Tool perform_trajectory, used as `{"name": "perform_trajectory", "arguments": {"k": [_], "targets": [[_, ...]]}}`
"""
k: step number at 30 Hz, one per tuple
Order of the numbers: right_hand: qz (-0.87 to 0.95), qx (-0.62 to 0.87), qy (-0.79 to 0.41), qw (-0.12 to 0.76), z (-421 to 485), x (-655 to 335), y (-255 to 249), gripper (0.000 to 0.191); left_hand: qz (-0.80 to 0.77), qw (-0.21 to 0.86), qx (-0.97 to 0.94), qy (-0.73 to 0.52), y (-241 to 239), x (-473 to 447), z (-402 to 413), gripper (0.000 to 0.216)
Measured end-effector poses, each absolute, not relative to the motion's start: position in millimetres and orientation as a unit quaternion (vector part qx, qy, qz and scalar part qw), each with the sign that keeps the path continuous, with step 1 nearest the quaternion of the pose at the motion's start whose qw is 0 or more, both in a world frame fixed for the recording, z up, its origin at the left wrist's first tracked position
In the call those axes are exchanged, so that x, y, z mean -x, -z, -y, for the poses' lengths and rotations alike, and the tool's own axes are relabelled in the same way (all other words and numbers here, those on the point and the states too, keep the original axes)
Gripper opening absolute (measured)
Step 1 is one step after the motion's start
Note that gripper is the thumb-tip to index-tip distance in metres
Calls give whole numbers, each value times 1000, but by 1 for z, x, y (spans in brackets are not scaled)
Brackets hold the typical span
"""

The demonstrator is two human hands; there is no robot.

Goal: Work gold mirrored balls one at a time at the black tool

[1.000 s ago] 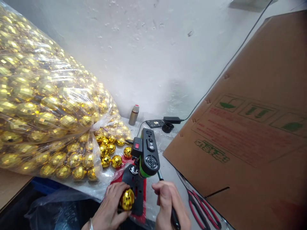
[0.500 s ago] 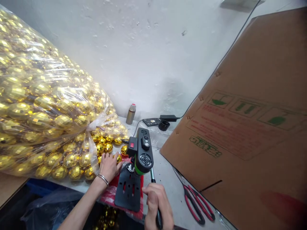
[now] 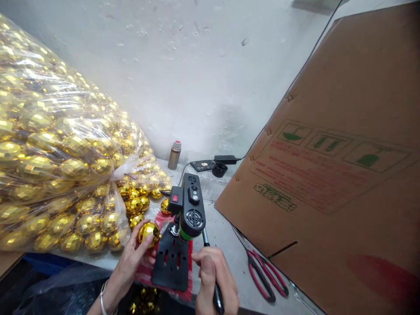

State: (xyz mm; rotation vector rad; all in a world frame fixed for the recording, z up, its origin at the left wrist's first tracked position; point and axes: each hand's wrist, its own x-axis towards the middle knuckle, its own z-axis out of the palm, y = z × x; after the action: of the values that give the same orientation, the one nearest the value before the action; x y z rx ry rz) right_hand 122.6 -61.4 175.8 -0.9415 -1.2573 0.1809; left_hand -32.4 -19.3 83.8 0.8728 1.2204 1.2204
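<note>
My left hand, a bracelet at its wrist, holds one gold mirrored ball between thumb and fingers, just left of a black machine. That machine has round vents, a red switch and a slotted black base plate. Wrapped round a dark-handled screwdriver-like tool is my right hand; the tool's metal shaft points up beside the machine. More loose gold balls spill from the mouth of a large clear bag. Red plastic film lies under the base plate.
A big cardboard box leans on the right, with red-handled shears before it. Toward the wall stand a metal bottle, a black cap and a power adapter. More gold balls lie below the table's edge.
My left hand has picked a gold ball from the loose ones and drawn it back toward me, beside the base plate. My right hand keeps its grip. The view has shifted slightly.
</note>
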Motion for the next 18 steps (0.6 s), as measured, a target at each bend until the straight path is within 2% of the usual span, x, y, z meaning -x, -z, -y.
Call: {"name": "perform_trajectory", "arguments": {"k": [3,10,18], "targets": [[585,426,-81,685,61,-127,-180,28,-505,593,-361,-513,-65,19,28,84],[610,410,-76,674,61,-132,-178,27,-568,369,-578,-455,-34,6,26,62],[612,403,-68,677,62,-132,-175,26,-549,268,-658,-442,-26,-2,30,48]]}}
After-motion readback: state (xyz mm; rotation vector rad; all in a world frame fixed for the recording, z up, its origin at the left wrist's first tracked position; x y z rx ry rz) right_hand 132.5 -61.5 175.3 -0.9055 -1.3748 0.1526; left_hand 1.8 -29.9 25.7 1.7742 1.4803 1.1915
